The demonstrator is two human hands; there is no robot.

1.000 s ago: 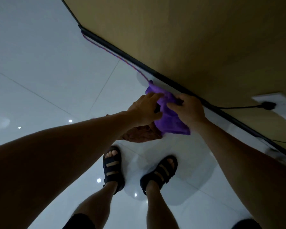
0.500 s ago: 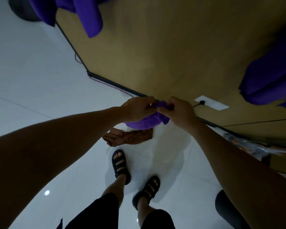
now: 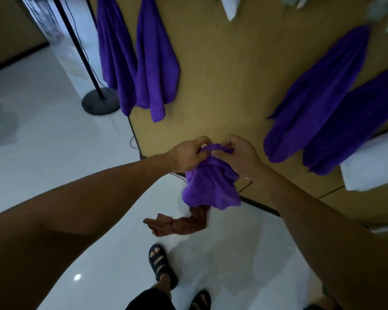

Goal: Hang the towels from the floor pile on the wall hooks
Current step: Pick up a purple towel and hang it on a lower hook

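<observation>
Two hands meet at the middle of the head view, the only view there is: the left hand (image 3: pixel 189 156) and the right hand (image 3: pixel 240 153) each have fingers and thumb curled tight, pinching the ends of a short twisted strip along the top edge of a purple towel (image 3: pixel 211 189). The rest of that towel hangs in a loose bunch below the knuckles, clear of the white floor (image 3: pixel 54 153) and just in front of the tan wall (image 3: pixel 222 74). It looks soft, light and quite limp, so it should sag wherever it is not held; the taut top strip between the two pinches seems the sensible place to hold it and to offer to a hook. No free hook is plainly visible. Four purple towels already hang on the wall, a left pair (image 3: pixel 157 63) and a right pair (image 3: pixel 318 95). A brown towel (image 3: pixel 182 224) lies crumpled on the floor under the held one, near a sandalled foot (image 3: pixel 161 265).
</observation>
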